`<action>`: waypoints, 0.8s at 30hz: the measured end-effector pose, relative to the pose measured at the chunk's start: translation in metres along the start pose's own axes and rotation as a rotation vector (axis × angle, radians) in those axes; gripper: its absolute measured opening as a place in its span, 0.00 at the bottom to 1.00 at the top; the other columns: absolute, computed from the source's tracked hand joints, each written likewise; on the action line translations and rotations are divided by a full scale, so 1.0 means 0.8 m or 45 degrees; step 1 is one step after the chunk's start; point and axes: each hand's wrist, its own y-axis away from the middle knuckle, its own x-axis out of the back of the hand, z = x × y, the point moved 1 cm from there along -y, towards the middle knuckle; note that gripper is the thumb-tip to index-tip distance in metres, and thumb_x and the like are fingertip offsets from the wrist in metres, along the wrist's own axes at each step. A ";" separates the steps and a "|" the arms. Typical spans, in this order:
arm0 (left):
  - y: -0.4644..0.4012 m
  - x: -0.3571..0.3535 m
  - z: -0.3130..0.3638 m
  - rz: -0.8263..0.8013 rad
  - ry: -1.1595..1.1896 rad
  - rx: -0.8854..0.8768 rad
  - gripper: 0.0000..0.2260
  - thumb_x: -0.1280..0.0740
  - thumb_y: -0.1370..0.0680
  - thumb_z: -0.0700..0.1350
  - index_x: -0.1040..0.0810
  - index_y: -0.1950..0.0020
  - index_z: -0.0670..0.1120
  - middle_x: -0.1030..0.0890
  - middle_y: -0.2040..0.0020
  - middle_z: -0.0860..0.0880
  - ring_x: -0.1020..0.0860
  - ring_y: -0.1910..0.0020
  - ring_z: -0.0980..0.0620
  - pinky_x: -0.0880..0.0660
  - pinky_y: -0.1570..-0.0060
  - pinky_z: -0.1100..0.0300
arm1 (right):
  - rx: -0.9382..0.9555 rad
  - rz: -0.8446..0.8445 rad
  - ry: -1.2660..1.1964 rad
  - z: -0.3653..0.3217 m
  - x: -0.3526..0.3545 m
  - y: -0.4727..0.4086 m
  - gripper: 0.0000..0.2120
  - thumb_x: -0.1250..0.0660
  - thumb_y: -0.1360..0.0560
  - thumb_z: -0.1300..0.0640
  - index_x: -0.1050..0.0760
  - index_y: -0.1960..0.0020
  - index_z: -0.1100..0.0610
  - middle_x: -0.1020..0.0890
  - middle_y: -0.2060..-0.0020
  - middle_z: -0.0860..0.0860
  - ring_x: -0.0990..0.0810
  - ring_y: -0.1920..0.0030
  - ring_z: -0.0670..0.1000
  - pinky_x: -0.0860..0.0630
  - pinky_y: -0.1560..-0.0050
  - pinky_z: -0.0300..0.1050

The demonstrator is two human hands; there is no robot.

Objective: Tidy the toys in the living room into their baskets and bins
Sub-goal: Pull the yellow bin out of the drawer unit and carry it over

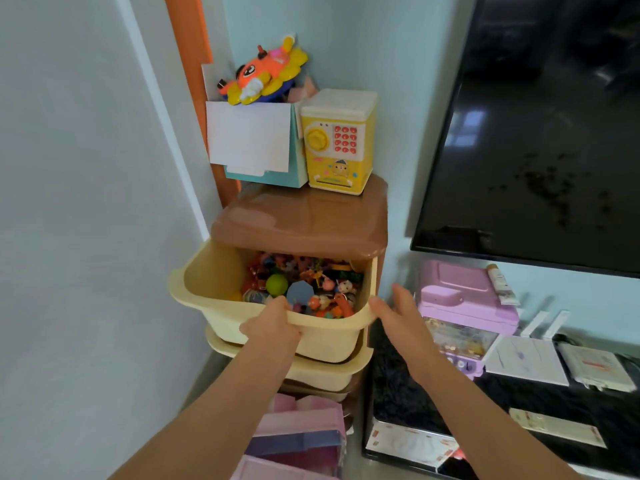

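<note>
We see drawer (325,336) pulled out near us, full of small toys (311,289). Left hand (273,323) grips front rim; right hand (398,311) loose beside corner. Stiff plastic, likely heavy; hold rim, both hands.

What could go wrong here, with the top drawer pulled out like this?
1. The top drawer is far out, held only by the left hand on its front rim; that grip slipping could tip it and spill the small toys.
2. The right hand rests at the drawer's corner, so fingers could get pinched on closing.
3. Jolts may shake the yellow toy safe on top.
</note>
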 end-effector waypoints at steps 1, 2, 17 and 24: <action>0.034 0.002 0.006 0.017 0.048 -0.013 0.26 0.26 0.43 0.45 0.27 0.47 0.47 0.27 0.45 0.41 0.27 0.41 0.36 0.28 0.42 0.39 | 0.152 0.023 0.192 -0.010 -0.003 -0.005 0.22 0.41 0.21 0.53 0.41 0.28 0.51 0.32 0.42 0.42 0.31 0.40 0.43 0.35 0.41 0.39; 0.054 0.000 0.012 0.058 0.086 0.002 0.25 0.26 0.36 0.42 0.30 0.41 0.45 0.27 0.44 0.41 0.26 0.42 0.38 0.26 0.45 0.40 | 0.283 0.005 0.423 -0.018 -0.007 -0.016 0.24 0.41 0.21 0.53 0.42 0.27 0.52 0.33 0.35 0.45 0.35 0.32 0.47 0.38 0.35 0.42; 0.113 0.061 -0.012 0.288 0.225 -0.057 0.29 0.33 0.28 0.33 0.39 0.30 0.43 0.29 0.47 0.39 0.26 0.51 0.41 0.25 0.53 0.45 | 0.380 -0.171 1.797 -0.060 -0.063 -0.092 0.35 0.46 0.21 0.45 0.55 0.24 0.64 0.60 0.25 0.59 0.60 0.24 0.58 0.48 0.27 0.56; 0.148 0.148 -0.012 0.185 0.107 -0.034 0.29 0.33 0.31 0.32 0.34 0.31 0.42 0.21 0.47 0.36 0.20 0.56 0.39 0.22 0.64 0.40 | 0.271 0.043 0.910 -0.013 -0.036 -0.075 0.38 0.34 0.29 0.55 0.50 0.24 0.52 0.52 0.24 0.53 0.50 0.25 0.57 0.43 0.29 0.60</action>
